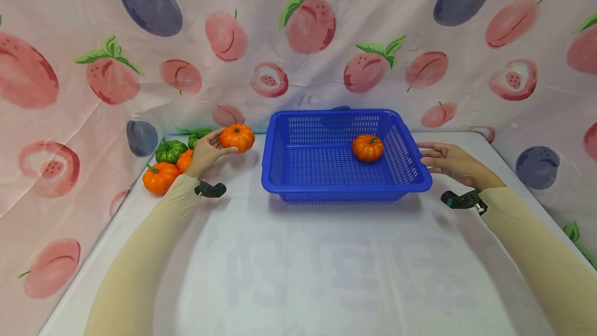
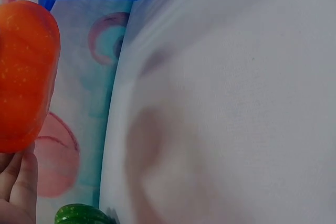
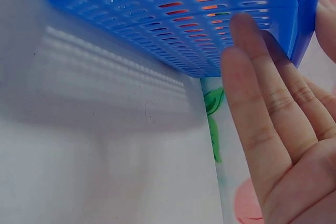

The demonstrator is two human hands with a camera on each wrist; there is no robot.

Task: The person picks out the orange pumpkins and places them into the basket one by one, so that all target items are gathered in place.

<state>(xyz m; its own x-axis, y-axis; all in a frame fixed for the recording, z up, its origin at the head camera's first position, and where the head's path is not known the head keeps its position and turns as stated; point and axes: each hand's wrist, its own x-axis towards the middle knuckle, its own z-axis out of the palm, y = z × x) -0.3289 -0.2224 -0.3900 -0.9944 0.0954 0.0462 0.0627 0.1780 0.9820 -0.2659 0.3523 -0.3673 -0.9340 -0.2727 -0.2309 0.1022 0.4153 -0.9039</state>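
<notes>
We pinch a pumpkin (image 1: 237, 138) in our left hand (image 1: 206, 154), best gripped gently but surely; our right hand (image 1: 450, 162), fingers (image 3: 254, 114) nearly straight, should lightly steady the basket (image 1: 347, 189).

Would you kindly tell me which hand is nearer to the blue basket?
Right: the right hand is at the right end of the blue basket, while the left hand holds an orange pumpkin off the basket's left end.

Basket (image 1: 345, 189) on table (image 1: 326, 263), one pumpkin (image 1: 368, 149) inside, other pumpkins (image 1: 160, 179) left of basket
</notes>
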